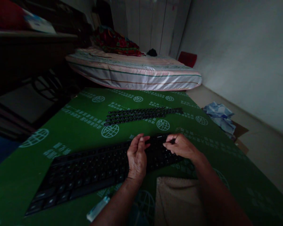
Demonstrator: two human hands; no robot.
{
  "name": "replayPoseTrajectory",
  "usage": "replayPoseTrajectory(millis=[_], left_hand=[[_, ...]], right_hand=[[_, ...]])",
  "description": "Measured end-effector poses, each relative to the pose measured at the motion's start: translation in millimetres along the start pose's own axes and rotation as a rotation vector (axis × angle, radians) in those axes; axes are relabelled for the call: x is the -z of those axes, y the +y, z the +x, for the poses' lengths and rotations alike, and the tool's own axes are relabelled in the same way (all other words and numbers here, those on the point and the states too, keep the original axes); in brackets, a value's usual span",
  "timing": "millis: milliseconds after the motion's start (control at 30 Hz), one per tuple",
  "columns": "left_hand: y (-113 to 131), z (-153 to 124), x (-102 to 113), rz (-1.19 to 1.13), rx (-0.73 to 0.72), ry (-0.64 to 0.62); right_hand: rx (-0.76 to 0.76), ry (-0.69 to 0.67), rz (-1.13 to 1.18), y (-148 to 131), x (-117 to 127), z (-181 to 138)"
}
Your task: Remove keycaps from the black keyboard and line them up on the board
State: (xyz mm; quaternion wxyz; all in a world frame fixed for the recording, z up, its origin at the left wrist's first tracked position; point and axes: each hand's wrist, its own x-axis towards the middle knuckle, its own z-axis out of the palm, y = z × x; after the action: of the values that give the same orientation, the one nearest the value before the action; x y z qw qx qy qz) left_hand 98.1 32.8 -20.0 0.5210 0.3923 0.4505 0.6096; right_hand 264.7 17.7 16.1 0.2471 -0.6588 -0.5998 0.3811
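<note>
A black keyboard (89, 169) lies at a slant on the green table top. My left hand (137, 157) is over its middle right part, fingers loosely bent and apart, with nothing visible in them. At the keyboard's far right end, my right hand (182, 147) has thumb and index finger brought together in a pinch. Something small and dark shows between them, too dim to name. Beyond the keyboard, several rows of loose black keycaps (136, 115) are set out in lines.
A brown cloth (176, 201) lies at the near edge, with a small pale blue-and-white packet (97, 208) left of it. The green table (70, 135) reaches toward a bed (136, 73). Crumpled blue-white plastic (219, 114) and cardboard (241, 131) rest on the right-hand floor.
</note>
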Motion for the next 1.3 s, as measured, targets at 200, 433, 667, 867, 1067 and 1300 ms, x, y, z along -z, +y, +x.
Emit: replayPoseTrajectory(millis=[200,433,667,867,1067,1300], left_hand=[[2.7,-1.4,-0.5,-0.014,-0.008,0.005],[9.7,-3.9,-2.6,-0.151,-0.037,0.041],[16.1,2.1,-1.8,-0.225,-0.094,0.064],[15.7,11.5,2.5,-0.238,-0.125,0.113],[13.8,12.5,3.2,-0.206,-0.135,0.129],[10.1,-0.1,-4.3,-0.061,-0.067,0.034]], right_hand=[[-0.025,-0.013,0.034,-1.0,0.7,-0.6],[0.0,-0.01,0.026,1.9,0.5,-0.4],[0.009,-0.017,0.029,0.2,0.4,-0.8],[0.005,-0.017,0.039,-0.4,0.9,-1.2],[0.015,-0.021,0.041,0.5,1.5,-1.6],[0.003,-0.026,0.044,0.5,-0.1,-0.6]])
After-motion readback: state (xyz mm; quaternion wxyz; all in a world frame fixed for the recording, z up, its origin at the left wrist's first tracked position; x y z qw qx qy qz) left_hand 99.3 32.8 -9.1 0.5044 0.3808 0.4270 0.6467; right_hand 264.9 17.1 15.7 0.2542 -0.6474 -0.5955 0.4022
